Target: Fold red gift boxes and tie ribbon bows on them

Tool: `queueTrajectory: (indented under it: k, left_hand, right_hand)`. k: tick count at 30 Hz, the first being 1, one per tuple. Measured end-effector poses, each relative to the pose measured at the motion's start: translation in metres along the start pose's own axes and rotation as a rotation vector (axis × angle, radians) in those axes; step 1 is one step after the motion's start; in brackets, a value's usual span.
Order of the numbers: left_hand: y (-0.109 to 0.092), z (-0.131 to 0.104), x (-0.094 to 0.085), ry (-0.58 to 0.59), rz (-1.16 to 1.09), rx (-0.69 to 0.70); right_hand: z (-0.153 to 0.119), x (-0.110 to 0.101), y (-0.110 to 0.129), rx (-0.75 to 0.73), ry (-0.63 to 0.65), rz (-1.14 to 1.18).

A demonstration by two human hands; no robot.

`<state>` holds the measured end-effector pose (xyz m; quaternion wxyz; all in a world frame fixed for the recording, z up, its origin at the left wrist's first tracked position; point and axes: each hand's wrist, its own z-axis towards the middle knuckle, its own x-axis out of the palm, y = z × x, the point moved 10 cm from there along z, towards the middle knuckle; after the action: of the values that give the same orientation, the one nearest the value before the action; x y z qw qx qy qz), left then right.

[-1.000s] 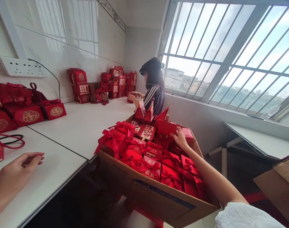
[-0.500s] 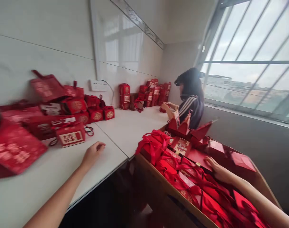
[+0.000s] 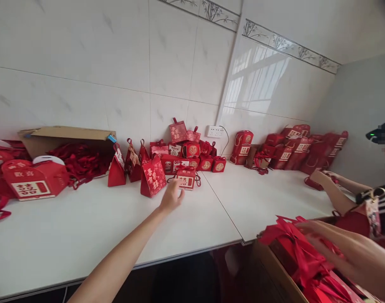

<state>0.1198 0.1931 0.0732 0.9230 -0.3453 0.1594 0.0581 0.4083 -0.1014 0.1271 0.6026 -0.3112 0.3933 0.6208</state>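
Observation:
My left hand [image 3: 172, 197] reaches over the white table, thumb and fingers apart, in front of a small red gift box [image 3: 185, 182] with a cream double-happiness label. The fingertips overlap the box's left edge in view; whether they touch it I cannot tell. Just left of it stands a red triangular gift box [image 3: 153, 176] with gold characters. On the right, my right hand [image 3: 334, 242], somewhat blurred, stretches its fingers over red ribbon bows [image 3: 295, 242] on boxes in a cardboard carton [image 3: 274, 269]. Nothing shows in its grasp.
A cardboard box of red ribbons [image 3: 69, 134] lies at the left, behind a larger red gift box [image 3: 34, 181]. More red boxes [image 3: 290, 147] stand along the tiled wall, near a power strip [image 3: 215, 131]. A co-worker's hands [image 3: 322, 179] handle a red item at the right.
The view has swung left. My left hand has moved forward to the small red gift box. My right hand has shifted from deep among the carton's boxes to the bows near its table-side end.

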Motion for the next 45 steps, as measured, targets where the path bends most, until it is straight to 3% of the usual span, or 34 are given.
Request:
queueTrajectory:
  k: [3,5,8,10,12,15,17,18,22,25,28,32,35,37,41,45]
  left_hand:
    - [0.014,0.016,-0.08,-0.384,0.126,0.019]
    - [0.032,0.018,-0.115,-0.566,0.191,-0.072]
    - [0.069,0.019,-0.133,-0.575,0.158,-0.286]
    - [0.081,0.015,-0.143,-0.618,0.127,-0.348]
    - [0.079,0.008,-0.159,-0.719,0.123,-0.356]
    - [0.06,0.004,-0.171,-0.81,0.061,-0.277]
    - [0.042,0.003,-0.163,-0.779,-0.007,-0.185]
    - [0.035,0.004,-0.15,-0.707,-0.044,-0.164]
    - [0.034,0.0,-0.063,-0.21,-0.238,-0.305]
    - [0.034,-0.01,-0.024,-0.071,-0.372,-0.372]
    - [0.033,-0.012,-0.012,-0.044,-0.417,-0.384]
    - [0.029,-0.012,-0.009,-0.051,-0.393,-0.366]
    - [0.025,-0.013,-0.003,-0.032,-0.357,-0.344]
    - [0.019,-0.009,0.008,0.059,-0.375,-0.324]
    - [-0.006,0.016,0.027,0.232,-0.41,-0.201]
    - [-0.027,0.046,0.031,0.172,-0.338,-0.09]
  right_hand:
    - [0.045,0.042,0.074,-0.199,0.301,0.083]
    - [0.076,0.066,0.12,-0.312,0.387,0.077]
    - [0.123,0.102,0.173,-0.396,0.422,0.13]
    - [0.154,0.12,0.194,-0.39,0.392,0.234]
    - [0.18,0.132,0.206,-0.363,0.348,0.308]
    - [0.206,0.141,0.213,-0.331,0.31,0.241]
    - [0.215,0.139,0.21,-0.312,0.295,0.196]
    - [0.219,0.136,0.205,-0.293,0.292,0.187]
    - [0.223,0.132,0.182,-0.234,0.363,0.148]
    - [0.224,0.128,0.171,-0.228,0.365,0.144]
    - [0.23,0.123,0.171,-0.215,0.302,0.204]
    - [0.236,0.129,0.175,-0.126,0.229,0.473]
    - [0.233,0.129,0.168,-0.06,0.031,0.721]
    - [0.225,0.126,0.16,-0.052,-0.117,0.867]
    - [0.21,0.121,0.143,-0.059,-0.268,1.0]
    - [0.201,0.122,0.128,-0.018,-0.317,0.98]
